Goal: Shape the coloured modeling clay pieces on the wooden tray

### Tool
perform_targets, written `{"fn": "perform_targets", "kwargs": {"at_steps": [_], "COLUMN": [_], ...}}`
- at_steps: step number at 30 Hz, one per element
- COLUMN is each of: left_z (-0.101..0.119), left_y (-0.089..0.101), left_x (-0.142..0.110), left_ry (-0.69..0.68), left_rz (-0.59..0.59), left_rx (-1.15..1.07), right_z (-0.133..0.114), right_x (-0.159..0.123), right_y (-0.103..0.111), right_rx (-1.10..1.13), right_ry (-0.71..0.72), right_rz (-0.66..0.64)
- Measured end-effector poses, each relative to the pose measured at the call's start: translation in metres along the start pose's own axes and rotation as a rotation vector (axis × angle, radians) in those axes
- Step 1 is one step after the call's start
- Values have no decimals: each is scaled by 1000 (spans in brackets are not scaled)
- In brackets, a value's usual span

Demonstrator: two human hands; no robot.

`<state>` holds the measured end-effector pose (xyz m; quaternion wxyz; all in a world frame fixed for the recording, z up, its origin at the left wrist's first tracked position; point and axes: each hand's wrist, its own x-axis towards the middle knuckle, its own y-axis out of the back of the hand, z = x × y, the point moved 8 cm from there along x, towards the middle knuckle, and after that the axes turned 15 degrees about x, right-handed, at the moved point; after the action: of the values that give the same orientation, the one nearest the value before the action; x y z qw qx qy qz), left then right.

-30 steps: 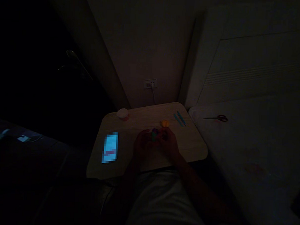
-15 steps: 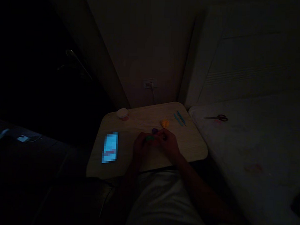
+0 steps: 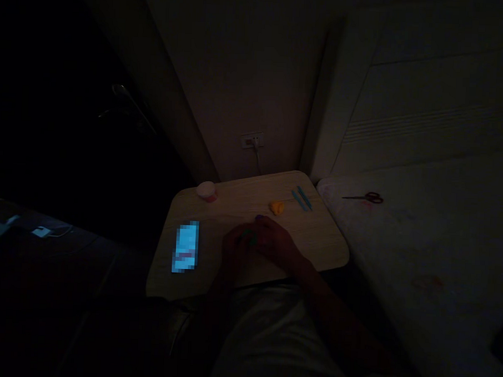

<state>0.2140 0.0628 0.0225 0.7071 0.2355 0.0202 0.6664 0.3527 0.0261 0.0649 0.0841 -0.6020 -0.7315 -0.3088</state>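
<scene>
The room is very dark. Both hands meet over a small wooden table (image 3: 315,247). My left hand (image 3: 233,249) and my right hand (image 3: 276,244) are closed together round a small green lump (image 3: 250,238), soft clay by the look of it, held low over the tabletop. A purple bit (image 3: 259,217) shows just beyond the fingers. An orange lump (image 3: 277,208) lies on the table a little farther back, apart from both hands.
A lit phone (image 3: 185,246) lies at the table's left. A small white pot (image 3: 206,191) stands at the back left, two blue sticks (image 3: 301,199) at the back right. Red-handled scissors (image 3: 365,198) lie on the bed to the right. A wall socket (image 3: 252,140) is behind.
Both hands have sunk lower and slightly nearer me with the green lump. The right hand has shifted left over the lump, leaving the orange lump in plain view.
</scene>
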Motion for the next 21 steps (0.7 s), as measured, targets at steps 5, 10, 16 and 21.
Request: {"fn": "perform_targets", "kwargs": {"at_steps": [5,10,16,21], "left_z": [-16,-15,-8,-1], "left_y": [-7,-8,-7,-7], "left_x": [-4,-4,1,0], "left_ry": [44,81,61,14], "left_rz": [-18,-13,-40,-74], "left_rx": [-157,-301,-336,-261], "right_z": [0,2,11,14], "right_x": [-1,-2,-7,-9], "right_y": [6,9,14,18], "right_rx": [-75,-138,-134,-66], "right_ry": [3,13,-54,-97], "right_rz": [49,91,192,237]}}
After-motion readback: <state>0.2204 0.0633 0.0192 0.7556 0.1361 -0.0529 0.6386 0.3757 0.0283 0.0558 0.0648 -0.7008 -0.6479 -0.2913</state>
